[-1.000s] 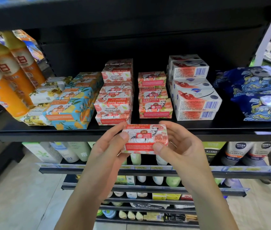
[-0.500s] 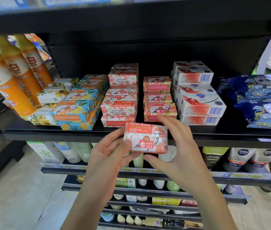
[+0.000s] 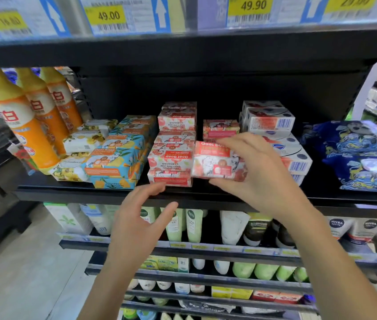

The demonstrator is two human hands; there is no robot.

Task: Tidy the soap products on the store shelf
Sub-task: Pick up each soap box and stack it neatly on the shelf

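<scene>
My right hand (image 3: 255, 172) grips a pink-and-white Goat Soap box (image 3: 214, 161) and holds it at the front of the black shelf (image 3: 85, 195), in front of the middle stack of the same soap (image 3: 221, 129). My left hand (image 3: 141, 224) hangs open just below the shelf edge, its fingers spread and holding nothing. A taller stack of pink Goat Soap boxes (image 3: 174, 144) stands directly left of the held box. Blue-and-orange Goat Soap boxes (image 3: 122, 153) lie further left, with white-and-yellow soap packs (image 3: 83, 140) beside them.
White boxes with barcodes (image 3: 273, 125) are stacked right of the held box. Blue patterned packs (image 3: 363, 153) lie at the far right. Orange bottles (image 3: 28, 121) stand at the left. Tubes and bottles fill the lower shelves (image 3: 182, 250). Price tags (image 3: 109, 16) line the shelf above.
My left hand has let go of the pink soap box and dropped below the shelf edge. My right hand alone has carried the box up and forward onto the shelf.
</scene>
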